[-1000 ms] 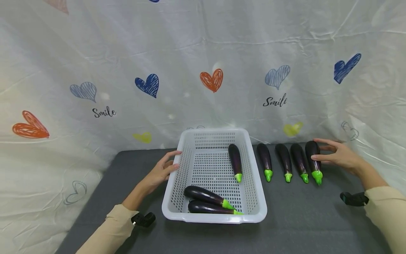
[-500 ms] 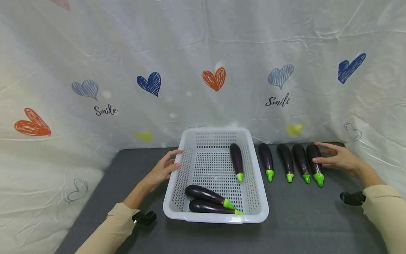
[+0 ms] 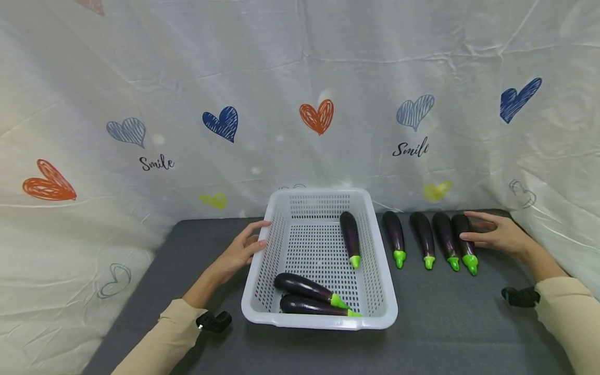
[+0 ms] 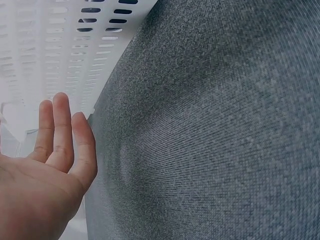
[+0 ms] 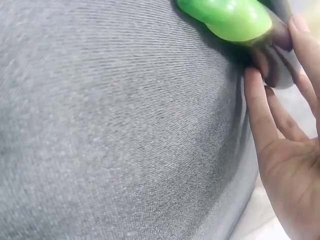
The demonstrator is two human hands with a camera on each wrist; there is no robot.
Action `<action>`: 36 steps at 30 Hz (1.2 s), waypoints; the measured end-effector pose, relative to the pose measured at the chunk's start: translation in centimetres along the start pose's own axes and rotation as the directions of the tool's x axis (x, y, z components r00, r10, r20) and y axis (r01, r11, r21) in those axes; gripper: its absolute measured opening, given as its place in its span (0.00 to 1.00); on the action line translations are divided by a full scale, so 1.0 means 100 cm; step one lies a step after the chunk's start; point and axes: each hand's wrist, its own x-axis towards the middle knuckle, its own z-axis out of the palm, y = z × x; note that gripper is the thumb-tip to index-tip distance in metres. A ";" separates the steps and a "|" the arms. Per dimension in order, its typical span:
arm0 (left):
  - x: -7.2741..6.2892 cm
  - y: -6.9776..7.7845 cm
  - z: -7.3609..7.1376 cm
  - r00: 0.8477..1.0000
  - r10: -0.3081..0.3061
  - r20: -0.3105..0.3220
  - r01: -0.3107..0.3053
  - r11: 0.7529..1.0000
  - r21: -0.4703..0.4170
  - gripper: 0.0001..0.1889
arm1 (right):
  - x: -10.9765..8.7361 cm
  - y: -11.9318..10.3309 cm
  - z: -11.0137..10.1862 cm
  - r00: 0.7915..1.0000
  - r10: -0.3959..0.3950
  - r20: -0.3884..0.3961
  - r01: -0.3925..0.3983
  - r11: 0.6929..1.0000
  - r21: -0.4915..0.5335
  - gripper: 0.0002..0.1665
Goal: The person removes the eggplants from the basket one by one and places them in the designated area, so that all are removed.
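A white plastic basket (image 3: 319, 322) with slotted walls stands in the middle of the head view, holding three dark purple eggplants, one of them (image 3: 349, 237) lying along its right side. My left hand (image 3: 236, 258) rests against the basket's left rim, fingers fairly straight; the left wrist view shows its fingers (image 4: 61, 132) beside the slotted wall. On the right, my right hand (image 3: 503, 237) holds the rightmost eggplant (image 3: 469, 255) of a row on the cloth, thumb and fingers spread about its body. In the right wrist view that eggplant's green cap (image 5: 240, 20) points away from the palm.
More eggplants line up between the basket and my right hand: one near the basket (image 3: 393, 234), one in the middle (image 3: 423, 234) and one (image 3: 445, 237) right beside the held one. Dark grey cloth (image 3: 436, 323) covers the table. A white curtain (image 3: 262, 62) hangs behind.
The eggplant in my right hand has come down to the cloth and shifted slightly left, closer to its neighbour. My left hand and the basket keep their places; the head view shifted slightly.
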 end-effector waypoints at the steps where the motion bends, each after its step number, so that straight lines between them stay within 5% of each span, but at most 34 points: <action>1: 0.000 0.000 0.000 1.000 -0.001 -0.001 0.001 1.000 0.000 0.30 | 0.000 0.000 0.001 1.000 -0.003 -0.003 0.003 1.000 -0.004 0.51; 14: 0.000 0.000 0.001 1.000 -0.007 -0.003 0.007 1.000 -0.002 0.29 | -0.007 -0.002 -0.004 0.998 -0.026 -0.064 0.020 0.996 -0.091 0.46; 27: 0.000 0.000 -0.001 1.000 -0.002 0.001 0.002 1.000 -0.003 0.29 | -0.017 -0.025 -0.007 0.968 -0.165 -0.189 0.125 0.970 -0.208 0.36; 36: -0.001 0.000 -0.001 1.000 -0.002 0.003 0.002 1.000 0.006 0.29 | -0.018 -0.060 0.008 0.957 -0.170 -0.235 0.149 0.983 -0.103 0.29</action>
